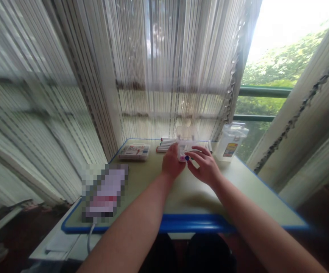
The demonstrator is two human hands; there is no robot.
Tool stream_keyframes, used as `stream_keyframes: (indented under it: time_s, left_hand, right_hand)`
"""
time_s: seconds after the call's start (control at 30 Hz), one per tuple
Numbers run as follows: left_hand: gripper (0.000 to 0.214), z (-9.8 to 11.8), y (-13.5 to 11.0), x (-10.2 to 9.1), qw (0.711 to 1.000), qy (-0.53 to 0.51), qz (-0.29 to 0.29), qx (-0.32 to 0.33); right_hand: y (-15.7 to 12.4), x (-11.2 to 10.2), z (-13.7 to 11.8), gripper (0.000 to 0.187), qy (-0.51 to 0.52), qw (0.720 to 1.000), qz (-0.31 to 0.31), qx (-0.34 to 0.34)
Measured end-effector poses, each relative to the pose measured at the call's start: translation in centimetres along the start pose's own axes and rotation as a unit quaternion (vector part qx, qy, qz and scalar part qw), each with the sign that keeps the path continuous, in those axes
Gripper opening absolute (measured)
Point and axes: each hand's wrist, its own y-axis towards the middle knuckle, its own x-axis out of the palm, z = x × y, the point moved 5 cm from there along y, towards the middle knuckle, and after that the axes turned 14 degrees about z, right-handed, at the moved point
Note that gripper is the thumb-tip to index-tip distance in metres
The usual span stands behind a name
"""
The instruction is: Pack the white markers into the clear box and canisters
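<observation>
My left hand (pixel 173 162) is closed around the left side of a small clear plastic case (pixel 183 147), whose lid is raised at the back. My right hand (pixel 205 165) pinches a marker by its round blue end (pixel 187 158) at the front right of the case. Most of that marker is hidden, so I cannot tell how far it is inside. A pink marker end (pixel 182 157) shows within the case, beside the blue one. Several white markers (pixel 164 145) with coloured ends lie on the table just behind my left hand.
A flat, clear-lidded box (pixel 134 152) lies at the table's back left. At the back right stands a tall clear container (pixel 231 142) with a handle. A blurred-out phone-like device (pixel 106 193) with a white cable (pixel 90 237) lies front left. The table (pixel 192 201) has a blue edge.
</observation>
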Motion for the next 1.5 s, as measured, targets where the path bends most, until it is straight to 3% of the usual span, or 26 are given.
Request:
stream_keyframes:
  time_s: [0.23,0.47,0.63,0.9,1.33,1.43,1.5]
  left_hand:
    - [0.048,0.2,0.1,-0.4,1.000,-0.014,-0.007,-0.010]
    - [0.049,0.2,0.2,-0.5,1.000,-0.020,-0.001,-0.015]
    - [0.047,0.3,0.1,-0.4,1.000,-0.011,-0.001,-0.006]
    - [0.044,0.1,0.2,-0.1,1.000,-0.029,0.008,0.000]
    - [0.044,0.0,0.2,-0.1,0.999,-0.038,0.003,-0.017]
    - [0.044,-0.4,0.2,0.2,0.999,-0.044,0.013,-0.018]
    - [0.045,-0.7,0.3,0.4,0.998,-0.059,0.027,-0.017]
  right_hand:
    - [0.3,0.0,0.0,0.020,-0.002,1.000,0.012,-0.007]
    - [0.2,0.0,-0.2,0.031,0.001,1.000,-0.005,-0.025]
    - [0.2,-0.1,0.0,0.024,0.010,1.000,0.012,-0.014]
    - [0.2,0.2,-0.1,0.027,-0.018,0.999,-0.036,-0.007]
    - [0.5,-0.5,-0.2,0.023,-0.007,1.000,0.006,-0.005]
    - [-0.1,-1.5,2.3,0.022,-0.049,0.994,0.086,0.053]
    - [-1.1,-2.0,5.2,0.021,-0.122,0.974,0.122,0.147]
